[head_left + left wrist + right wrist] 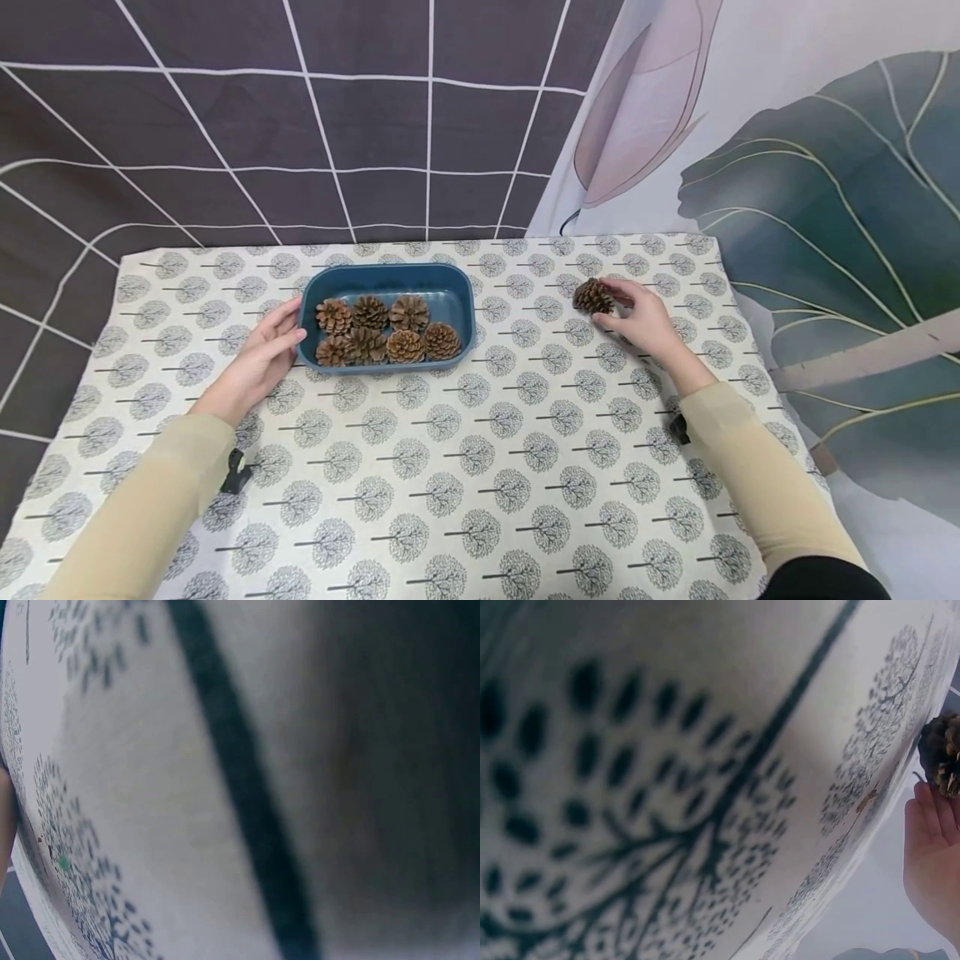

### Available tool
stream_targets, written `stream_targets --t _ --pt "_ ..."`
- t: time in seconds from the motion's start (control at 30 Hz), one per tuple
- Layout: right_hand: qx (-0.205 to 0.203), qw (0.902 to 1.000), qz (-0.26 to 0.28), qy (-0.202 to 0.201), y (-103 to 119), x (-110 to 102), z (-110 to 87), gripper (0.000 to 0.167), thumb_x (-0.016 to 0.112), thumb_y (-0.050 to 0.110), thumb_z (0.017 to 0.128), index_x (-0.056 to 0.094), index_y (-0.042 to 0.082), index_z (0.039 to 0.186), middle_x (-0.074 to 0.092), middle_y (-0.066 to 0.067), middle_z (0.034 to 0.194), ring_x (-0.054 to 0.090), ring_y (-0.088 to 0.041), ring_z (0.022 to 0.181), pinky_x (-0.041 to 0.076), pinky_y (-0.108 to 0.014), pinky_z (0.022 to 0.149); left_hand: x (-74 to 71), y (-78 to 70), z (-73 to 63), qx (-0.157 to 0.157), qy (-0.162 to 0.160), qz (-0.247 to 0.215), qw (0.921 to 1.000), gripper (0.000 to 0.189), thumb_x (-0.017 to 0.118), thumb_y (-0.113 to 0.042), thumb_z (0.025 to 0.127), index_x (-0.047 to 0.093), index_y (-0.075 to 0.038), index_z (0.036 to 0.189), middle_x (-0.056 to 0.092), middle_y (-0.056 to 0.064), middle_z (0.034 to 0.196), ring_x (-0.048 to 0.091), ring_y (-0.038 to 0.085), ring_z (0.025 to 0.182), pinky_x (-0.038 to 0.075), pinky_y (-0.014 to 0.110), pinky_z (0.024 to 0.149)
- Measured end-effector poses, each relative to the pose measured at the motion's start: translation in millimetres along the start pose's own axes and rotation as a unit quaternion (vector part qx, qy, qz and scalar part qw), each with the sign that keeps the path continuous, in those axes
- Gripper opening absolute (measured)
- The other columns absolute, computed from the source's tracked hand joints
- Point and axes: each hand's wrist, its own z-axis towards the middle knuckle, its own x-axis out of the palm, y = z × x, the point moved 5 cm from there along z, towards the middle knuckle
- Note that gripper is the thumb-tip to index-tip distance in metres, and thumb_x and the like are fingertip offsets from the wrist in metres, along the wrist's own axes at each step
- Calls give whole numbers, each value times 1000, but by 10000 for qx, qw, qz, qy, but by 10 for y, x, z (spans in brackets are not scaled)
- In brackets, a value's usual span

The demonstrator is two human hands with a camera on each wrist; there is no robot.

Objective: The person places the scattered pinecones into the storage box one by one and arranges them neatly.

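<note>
On the right of the table, my right hand [636, 315] holds a brown pine cone [592, 297] between the thumb and fingers. The same cone shows at the right edge of the right wrist view, at the fingertips. Over on the left, my left hand [262, 358] is at the left end of a blue rectangular tub [471, 321], fingers extended and fingertips right at its wall. Several pine cones [405, 346] lie inside the tub in two rough rows, toward its near side. The left wrist view shows mostly blurred cloth.
A white cloth [480, 500] printed with grey trees covers the table. Behind it hangs a dark curtain [375, 125] with white grid lines. A leaf-patterned curtain [840, 233] hangs along the right side. One small brown fragment [867, 799] lies on the cloth.
</note>
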Motion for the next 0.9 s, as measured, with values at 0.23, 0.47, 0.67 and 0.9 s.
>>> stream_targets --t 0.23,0.47,0.67,0.9 --pt "-53 9999 132 9 26 0 10 69 79 7 93 48 -2 154 50 -32 156 56 -53 137 48 -58 118 -19 22 -6 -249 -192 26 9995 69 54 -5 109 24 -21 168 4 6 180 44 -10 139 7 31 138" --pt "-145 9993 343 67 137 16 35 64 78 7 94 51 -2 151 52 -30 154 55 -52 140 47 -58 120 -25 21 -3 -251 -197 59 9995 69 54 -5 109 22 -20 169 4 7 179 45 -10 136 7 33 139" --pt "-135 9985 524 102 208 50 57 60 78 8 94 54 -2 149 55 -30 150 55 -50 140 46 -57 122 -27 26 4 -264 -225 105 9993 70 54 -5 109 22 -20 169 7 5 180 43 -8 140 9 33 138" --pt "-227 9976 658 67 354 93 75 59 78 9 95 56 0 148 56 -27 151 55 -49 140 45 -56 123 -16 21 -3 -202 -161 65 9996 66 54 -5 109 27 -21 167 9 6 179 47 -11 133 12 31 138"
